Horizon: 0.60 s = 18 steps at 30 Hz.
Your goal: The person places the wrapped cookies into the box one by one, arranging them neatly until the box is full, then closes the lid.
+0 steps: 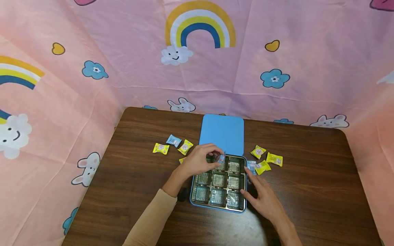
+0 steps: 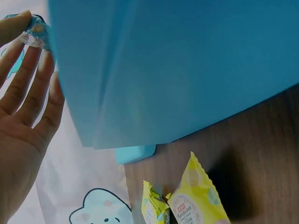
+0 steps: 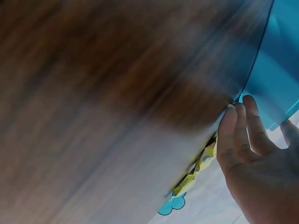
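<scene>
A blue tin (image 1: 219, 209) stands on the table with a divided insert of several square compartments, which look bare apart from those the left hand covers. Above its back row, my left hand (image 1: 198, 160) pinches a small blue-wrapped candy (image 1: 221, 158) between thumb and fingertips. The left wrist view shows the same candy (image 2: 37, 33) by the tin's blue side wall (image 2: 163, 70). My right hand (image 1: 264, 198) touches the tin's right edge, fingers extended. From the right wrist, the fingertips of that hand (image 3: 261, 154) meet the blue wall (image 3: 275, 70).
Behind the tin lies its blue lid (image 1: 222, 133). Yellow candies (image 1: 160, 148) and a blue candy (image 1: 173, 140) lie to the left. On the right are more yellow candies (image 1: 274, 159) and a blue one (image 1: 251, 166) close to the tin. A patterned pink cloth (image 1: 209, 75) borders the wooden table (image 1: 307, 191).
</scene>
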Tool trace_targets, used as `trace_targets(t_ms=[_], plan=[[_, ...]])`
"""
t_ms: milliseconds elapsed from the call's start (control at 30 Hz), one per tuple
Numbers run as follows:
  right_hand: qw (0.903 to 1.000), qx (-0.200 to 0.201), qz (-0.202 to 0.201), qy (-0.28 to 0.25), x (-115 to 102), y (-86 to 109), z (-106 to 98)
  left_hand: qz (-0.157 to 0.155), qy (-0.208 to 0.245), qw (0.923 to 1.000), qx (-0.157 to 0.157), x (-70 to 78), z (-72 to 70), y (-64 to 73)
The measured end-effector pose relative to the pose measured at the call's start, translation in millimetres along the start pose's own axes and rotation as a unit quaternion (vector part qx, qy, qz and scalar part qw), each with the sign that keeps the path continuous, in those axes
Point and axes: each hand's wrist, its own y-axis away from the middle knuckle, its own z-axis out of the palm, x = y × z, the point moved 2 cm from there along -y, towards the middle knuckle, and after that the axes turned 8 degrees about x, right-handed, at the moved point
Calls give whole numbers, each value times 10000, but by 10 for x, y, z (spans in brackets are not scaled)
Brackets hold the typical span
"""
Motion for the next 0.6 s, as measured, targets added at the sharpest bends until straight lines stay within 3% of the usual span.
trace_targets(t_ms=[600], plan=[[9999,-10,133,48,1,-5,13,-118,-18,9999,9,-32,41,18]])
